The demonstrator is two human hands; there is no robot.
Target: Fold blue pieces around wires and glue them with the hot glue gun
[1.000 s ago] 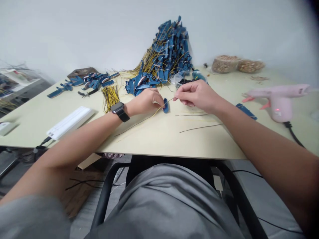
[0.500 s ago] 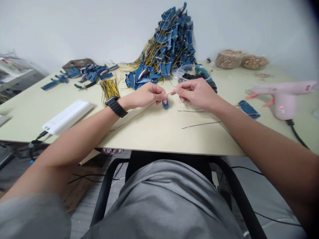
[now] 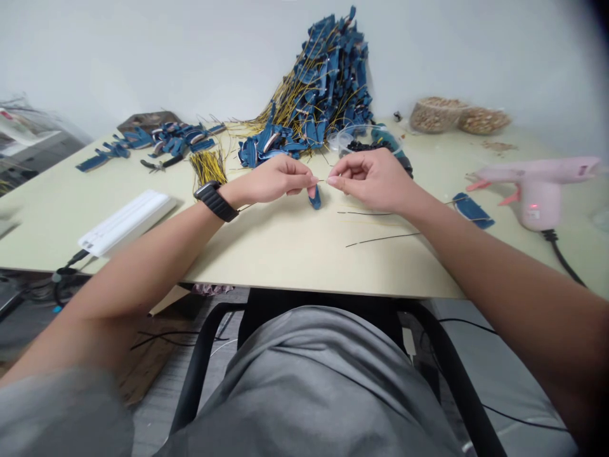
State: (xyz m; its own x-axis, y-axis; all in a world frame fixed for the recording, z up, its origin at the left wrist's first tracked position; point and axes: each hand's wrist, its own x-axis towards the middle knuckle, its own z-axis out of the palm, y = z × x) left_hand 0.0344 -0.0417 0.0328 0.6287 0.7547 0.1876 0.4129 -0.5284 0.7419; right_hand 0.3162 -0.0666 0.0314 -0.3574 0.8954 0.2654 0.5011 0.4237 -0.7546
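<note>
My left hand (image 3: 285,179), with a black watch (image 3: 216,201) on its wrist, pinches a thin wire (image 3: 321,181) between thumb and fingertips. Opposite it, my right hand (image 3: 365,179) is closed in a pinch at the other side of that short bit of wire. A small gap separates the two sets of fingertips. Just below the left fingertips a small blue piece (image 3: 314,200) shows, partly covered by the fingers; whether it is held or lies on the table I cannot tell. Dark wires (image 3: 383,240) lie on the table under my right forearm.
Behind my hands rises a tall heap of blue pieces with yellow and black wires (image 3: 328,76). A clear tub (image 3: 342,141) of black parts stands before it. Left are a wire bundle (image 3: 209,168), pliers (image 3: 162,165) and a white box (image 3: 127,222); right, a pink glue gun (image 3: 542,187).
The wire that trailed from my left hand toward the table's front edge no longer shows there. My left hand has shifted slightly left, and the wire between the fingertips lies flatter.
</note>
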